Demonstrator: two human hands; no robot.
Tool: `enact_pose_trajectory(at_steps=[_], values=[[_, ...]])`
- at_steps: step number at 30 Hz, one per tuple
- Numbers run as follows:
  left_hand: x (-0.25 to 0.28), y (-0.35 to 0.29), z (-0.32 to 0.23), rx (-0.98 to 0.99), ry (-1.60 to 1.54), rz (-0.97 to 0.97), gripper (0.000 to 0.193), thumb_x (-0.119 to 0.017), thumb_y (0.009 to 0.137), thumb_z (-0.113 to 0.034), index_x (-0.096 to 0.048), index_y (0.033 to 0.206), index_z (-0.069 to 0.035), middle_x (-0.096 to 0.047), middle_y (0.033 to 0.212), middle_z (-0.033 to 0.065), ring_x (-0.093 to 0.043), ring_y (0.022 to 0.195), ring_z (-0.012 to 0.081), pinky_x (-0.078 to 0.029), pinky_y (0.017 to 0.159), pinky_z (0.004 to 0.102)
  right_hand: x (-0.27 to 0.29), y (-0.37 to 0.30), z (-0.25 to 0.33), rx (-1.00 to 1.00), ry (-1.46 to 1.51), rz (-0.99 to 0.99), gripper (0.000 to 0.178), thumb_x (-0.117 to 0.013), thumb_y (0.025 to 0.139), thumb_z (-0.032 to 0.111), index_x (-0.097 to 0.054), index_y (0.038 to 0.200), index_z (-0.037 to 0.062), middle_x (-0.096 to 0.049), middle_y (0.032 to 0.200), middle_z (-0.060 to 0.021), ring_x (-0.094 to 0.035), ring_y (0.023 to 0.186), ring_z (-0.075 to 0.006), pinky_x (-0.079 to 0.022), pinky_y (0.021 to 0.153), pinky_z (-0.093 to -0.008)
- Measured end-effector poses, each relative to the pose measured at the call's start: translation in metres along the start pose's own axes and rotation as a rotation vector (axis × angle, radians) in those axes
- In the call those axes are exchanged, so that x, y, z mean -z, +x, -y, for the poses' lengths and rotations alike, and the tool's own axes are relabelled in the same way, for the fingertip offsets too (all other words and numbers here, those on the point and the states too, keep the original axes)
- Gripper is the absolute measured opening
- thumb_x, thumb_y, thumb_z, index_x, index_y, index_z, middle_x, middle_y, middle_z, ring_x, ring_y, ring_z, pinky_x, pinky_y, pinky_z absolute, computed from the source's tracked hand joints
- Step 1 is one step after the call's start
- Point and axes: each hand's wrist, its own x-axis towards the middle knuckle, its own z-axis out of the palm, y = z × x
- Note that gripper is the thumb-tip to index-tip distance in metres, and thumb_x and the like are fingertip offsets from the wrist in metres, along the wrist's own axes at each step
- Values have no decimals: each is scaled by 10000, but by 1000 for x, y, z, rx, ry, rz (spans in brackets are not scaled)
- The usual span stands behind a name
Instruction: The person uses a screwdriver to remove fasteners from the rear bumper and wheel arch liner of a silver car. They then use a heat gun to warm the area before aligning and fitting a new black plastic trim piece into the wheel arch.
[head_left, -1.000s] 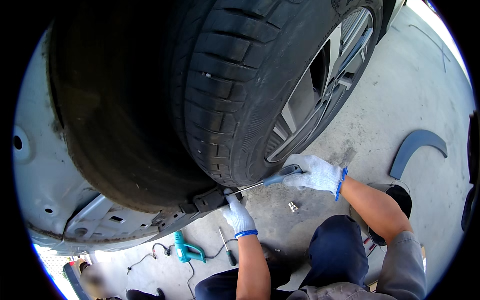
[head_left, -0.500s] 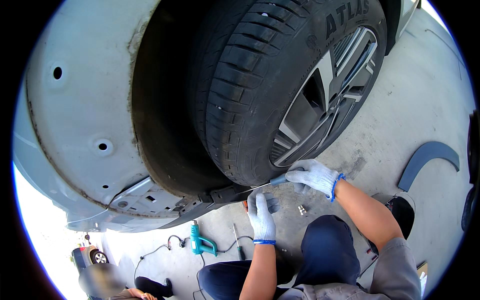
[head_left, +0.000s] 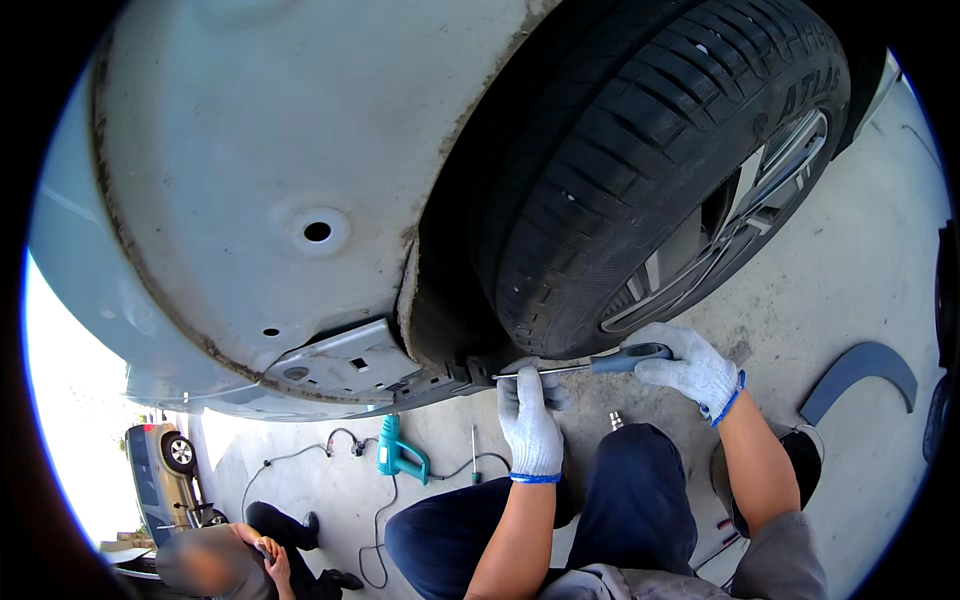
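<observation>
My right hand (head_left: pixel 685 368), in a white glove with a blue cuff, grips the grey-blue handle of a screwdriver (head_left: pixel 626 359). Its metal shaft points left toward the lower edge of the wheel arch (head_left: pixel 468 372), just below the tyre (head_left: pixel 600 190). My left hand (head_left: pixel 532 435), gloved likewise, is raised at the shaft near its tip, fingers closed around it. Whether the tip touches the dark trim I cannot tell. Left of the wheel is a pale body panel (head_left: pixel 250 150) with round holes and a dirty edge.
A teal heat gun (head_left: pixel 392 448) with a black cord and another screwdriver (head_left: pixel 475 465) lie on the concrete floor. A dark curved trim piece (head_left: pixel 862 378) and a black bucket (head_left: pixel 803 462) are at right. Metal fittings (head_left: pixel 615 420) show beside my knee. Another person (head_left: pixel 255 560) is at lower left.
My view has shifted toward the body panel, so the wheel appears farther right. My left fingers have come up onto the screwdriver shaft; the right hand still holds the handle.
</observation>
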Motion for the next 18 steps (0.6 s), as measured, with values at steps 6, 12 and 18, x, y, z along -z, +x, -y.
enact_pose_trajectory(at_steps=[6, 12, 18], values=[[-4, 9, -8, 5, -98, 27, 193, -628, 1065, -301, -596, 1087, -111, -720, 857, 53, -663, 691, 156, -535, 631, 323, -1, 10, 15, 28, -31, -20, 426, -827, 858, 195, -707, 1223, 12, -724, 1010, -115, -696, 921, -187, -563, 823, -345], [-6, 10, -4, -20, -132, 7, 171, -622, 1061, -273, -587, 1102, -111, -722, 856, 64, -671, 679, 173, -544, 618, 335, 0, 11, 34, 4, -152, -13, 443, -827, 853, 175, -697, 1249, 25, -732, 1042, -119, -713, 986, -231, -555, 895, -363], [-4, 13, 0, -46, -160, 19, 163, -620, 1059, -257, -587, 1103, -104, -723, 853, 73, -672, 671, 178, -551, 597, 334, -4, 14, 22, 245, -189, -62, 460, -810, 855, 119, -667, 1287, 54, -701, 1171, -148, -718, 1037, -307, -564, 917, -386]])
